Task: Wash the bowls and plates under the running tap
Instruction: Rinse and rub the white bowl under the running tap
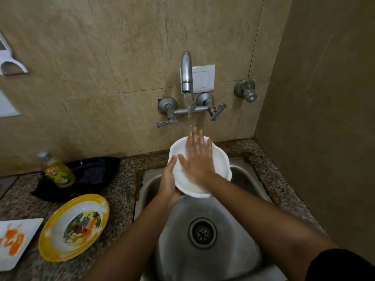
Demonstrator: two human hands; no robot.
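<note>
A white bowl (220,165) is held over the steel sink (178,240), tilted toward me, under the stream from the tap (186,72). My left hand (169,179) grips the bowl's left rim, thumb on the inside edge. My right hand (197,157) lies flat inside the bowl with fingers spread and straight, blurred from motion, its fingertips under the falling water. On the counter to the left sit a yellow-rimmed plate with a cartoon picture (74,227) and a white square plate with orange smears (14,242).
A yellow dish-soap bottle (57,171) stands on a black tray (91,173) at the back left of the granite counter. Tap handles (218,112) jut from the tiled wall. A side wall closes in on the right. The drain (202,233) sits mid-basin.
</note>
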